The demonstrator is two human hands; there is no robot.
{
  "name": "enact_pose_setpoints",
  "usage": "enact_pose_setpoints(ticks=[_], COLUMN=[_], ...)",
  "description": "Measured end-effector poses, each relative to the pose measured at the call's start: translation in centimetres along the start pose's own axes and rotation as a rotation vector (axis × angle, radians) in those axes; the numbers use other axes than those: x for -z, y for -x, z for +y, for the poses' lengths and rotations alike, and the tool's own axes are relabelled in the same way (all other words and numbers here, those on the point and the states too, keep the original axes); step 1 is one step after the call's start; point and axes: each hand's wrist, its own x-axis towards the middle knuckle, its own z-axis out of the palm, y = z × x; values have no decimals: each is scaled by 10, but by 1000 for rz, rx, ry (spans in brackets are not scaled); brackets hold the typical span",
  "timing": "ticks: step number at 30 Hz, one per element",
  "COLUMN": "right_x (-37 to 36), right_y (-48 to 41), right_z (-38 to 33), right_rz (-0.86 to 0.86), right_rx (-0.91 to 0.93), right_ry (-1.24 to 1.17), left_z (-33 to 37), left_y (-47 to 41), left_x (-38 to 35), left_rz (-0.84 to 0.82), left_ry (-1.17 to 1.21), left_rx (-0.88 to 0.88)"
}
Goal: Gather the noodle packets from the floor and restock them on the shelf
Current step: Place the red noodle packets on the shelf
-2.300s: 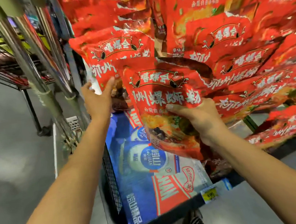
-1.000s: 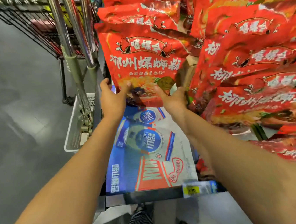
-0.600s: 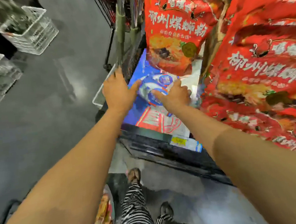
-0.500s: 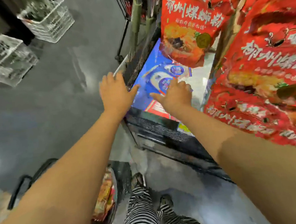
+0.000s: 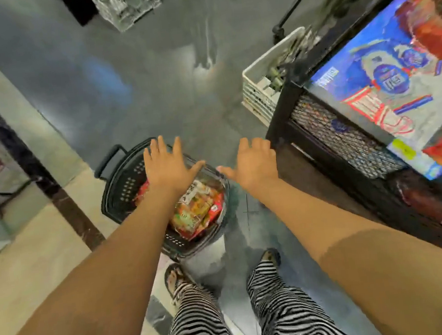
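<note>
A black shopping basket (image 5: 124,188) stands on the floor in front of my feet, with red noodle packets (image 5: 198,206) lying inside. My left hand (image 5: 166,166) hovers over the basket, fingers spread, holding nothing. My right hand (image 5: 254,161) is just right of the basket, also spread and empty. The black shelf (image 5: 319,129) is at the right, with a blue and white carton (image 5: 385,79) lying on it and red noodle packets (image 5: 440,29) at its far right edge.
A white plastic crate (image 5: 263,86) sits on the floor against the shelf's left end. More white baskets (image 5: 126,5) stand at the top. A dark metal rack leg (image 5: 277,29) is near the crate. My striped trousers and sandals are below. Grey floor lies ahead.
Both hands let go of the noodle packet on the shelf and dropped down and left. My view swung from the shelf to the floor, so the basket came into sight.
</note>
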Motion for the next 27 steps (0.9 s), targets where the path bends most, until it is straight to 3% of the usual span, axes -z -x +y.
enact_pose_setpoints(ticks=[6, 15, 23, 27], right_x=[-77, -193, -305, -379], right_y=[4, -1, -24, -62], right_z=[-64, -166, -184, -183], right_rz=[-164, -231, -224, -200], right_rx=[-57, -418, -655, -736], right_ry=[-62, -315, -399, -521], left_z=[-102, -249, -277, -278], left_y=[10, -23, -73, -118], left_x=[-64, -142, -239, -314], left_rz=[-119, -257, -241, -229], left_ry=[4, -152, -49, 59], left_rx=[29, -110, -202, -159])
